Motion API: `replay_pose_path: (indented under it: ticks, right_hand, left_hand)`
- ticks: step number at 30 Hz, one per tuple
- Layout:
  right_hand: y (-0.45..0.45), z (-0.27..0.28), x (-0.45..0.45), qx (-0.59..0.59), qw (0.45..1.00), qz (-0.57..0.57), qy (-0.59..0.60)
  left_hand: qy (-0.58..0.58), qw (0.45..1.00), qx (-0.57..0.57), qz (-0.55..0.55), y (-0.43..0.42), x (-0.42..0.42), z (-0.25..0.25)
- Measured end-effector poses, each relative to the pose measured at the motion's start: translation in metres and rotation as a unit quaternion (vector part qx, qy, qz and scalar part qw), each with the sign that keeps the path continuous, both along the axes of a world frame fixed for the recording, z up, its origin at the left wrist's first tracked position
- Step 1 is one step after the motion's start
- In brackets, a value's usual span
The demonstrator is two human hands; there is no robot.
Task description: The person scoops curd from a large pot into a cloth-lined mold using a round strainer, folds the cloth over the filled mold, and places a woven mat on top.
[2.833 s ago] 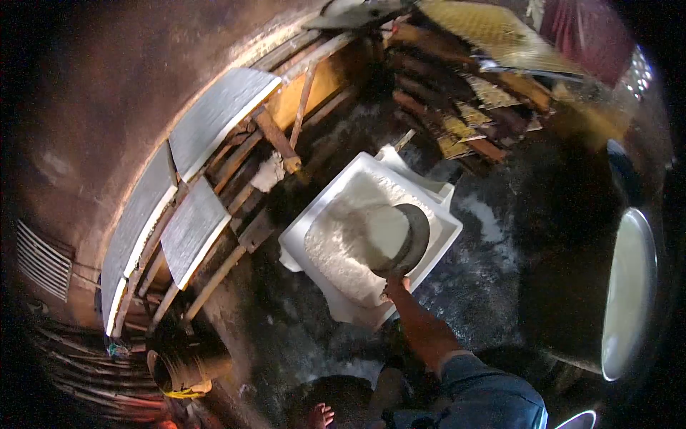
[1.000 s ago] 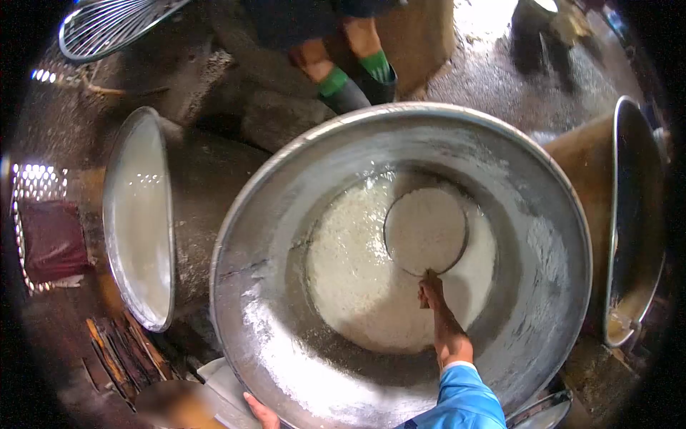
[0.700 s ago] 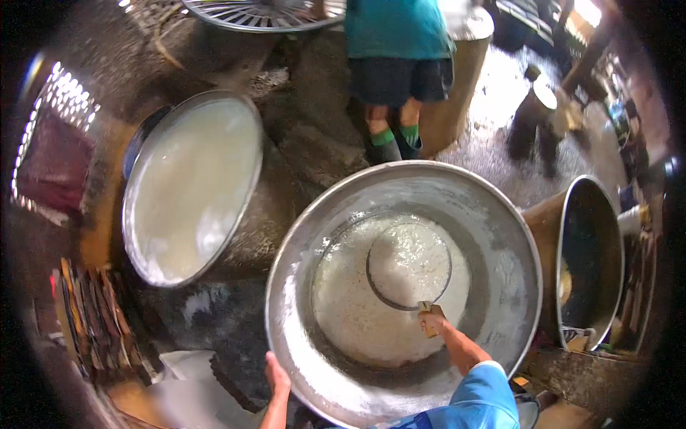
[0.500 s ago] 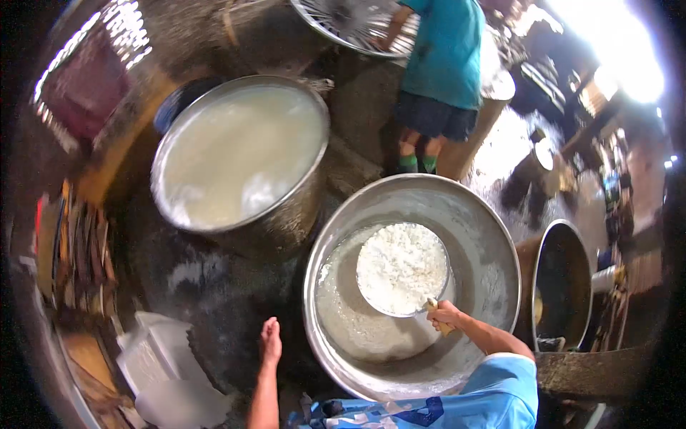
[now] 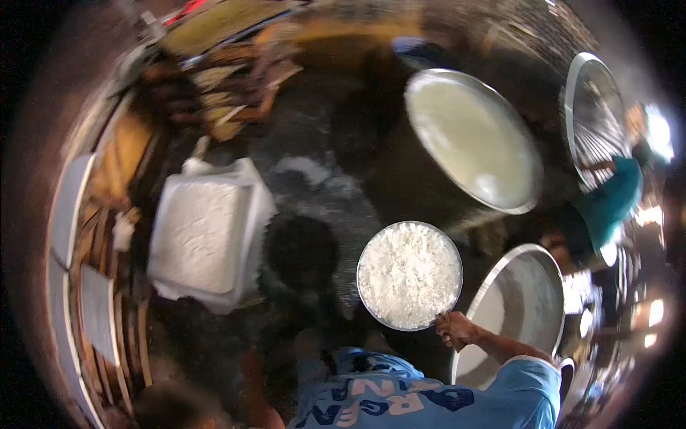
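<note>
My right hand is closed round the short handle of a wide, round scoop. Crumbly white curds fill the scoop, which is held level over the dark floor, just left of a large metal basin. To the left stands a square mould lined with white cloth, holding a flat white mass. My left hand is low in the view, dark and smeared, some way below the mould; its fingers cannot be made out.
A tall vat of pale, cloudy liquid stands beyond the scoop. At the right, a person in a teal shirt reaches towards a wide round metal dish. Boards and wooden slats line the left side. Firewood-like pieces lie at the back left.
The view has turned left. The scoop of curds has come up out of the large basin and moved left past its rim, still in my right hand. The cloth-lined mould shows more fully.
</note>
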State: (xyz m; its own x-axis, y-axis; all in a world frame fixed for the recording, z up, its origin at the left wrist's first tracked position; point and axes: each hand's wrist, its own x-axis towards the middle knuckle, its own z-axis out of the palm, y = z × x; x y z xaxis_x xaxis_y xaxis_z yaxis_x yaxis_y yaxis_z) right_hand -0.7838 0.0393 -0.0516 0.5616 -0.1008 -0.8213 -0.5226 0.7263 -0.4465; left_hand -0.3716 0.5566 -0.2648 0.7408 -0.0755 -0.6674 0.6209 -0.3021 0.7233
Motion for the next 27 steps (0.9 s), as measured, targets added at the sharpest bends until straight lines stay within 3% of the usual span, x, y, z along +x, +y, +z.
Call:
replay_pose_path:
  ticks: [1, 4, 5, 7, 8, 9, 10, 12, 13, 16, 18, 22, 27]
  right_hand:
    - [0.005, 0.024, 0.046, 0.004, 0.999, 0.014, -0.031]
    - [0.028, -0.052, 0.170, -0.142, 0.980, 0.137, -0.029]
    - [0.035, -0.110, 0.196, -0.243, 0.942, 0.212, -0.090]
    - [0.054, -0.190, 0.289, -0.252, 0.926, 0.249, -0.130]
    - [0.072, -0.218, 0.329, -0.167, 0.957, 0.219, -0.096]
    - [0.090, -0.243, 0.371, -0.086, 0.978, 0.183, -0.055]
    - [0.112, -0.242, 0.425, -0.086, 0.978, 0.182, -0.045]
    - [0.165, -0.188, 0.534, -0.114, 0.972, 0.203, 0.007]
    - [0.190, -0.165, 0.581, -0.118, 0.969, 0.215, 0.034]
    - [0.234, -0.277, 0.632, -0.004, 0.981, 0.137, -0.136]
    - [0.259, -0.319, 0.669, 0.013, 0.972, 0.144, -0.184]
    - [0.286, -0.323, 0.719, 0.049, 0.986, 0.127, -0.094]
    - [0.288, -0.307, 0.737, 0.020, 0.996, 0.047, -0.077]
  left_hand:
    - [0.025, 0.994, 0.104, -0.025, 0.004, -0.004, 0.044]
    - [0.093, 0.951, 0.281, -0.089, 0.020, 0.002, 0.119]
    - [0.086, 0.969, 0.230, -0.009, 0.036, 0.005, 0.117]
    - [0.058, 0.981, 0.126, 0.136, 0.068, 0.017, 0.112]
    - [0.038, 0.977, 0.063, 0.202, 0.079, 0.013, 0.091]
    - [0.089, 0.960, 0.030, 0.263, 0.091, 0.019, 0.091]
    - [0.139, 0.937, -0.004, 0.319, 0.103, 0.024, 0.089]
    - [0.185, 0.919, 0.022, 0.349, 0.098, 0.023, 0.105]
    - [0.186, 0.924, 0.092, 0.322, 0.083, 0.027, 0.132]
    - [0.196, 0.920, 0.071, 0.333, 0.122, -0.034, 0.105]
    - [0.174, 0.926, 0.085, 0.324, 0.130, -0.076, 0.106]
    - [0.256, 0.866, 0.087, 0.421, 0.164, -0.141, 0.066]
    - [0.253, 0.872, 0.085, 0.410, 0.139, -0.109, 0.069]
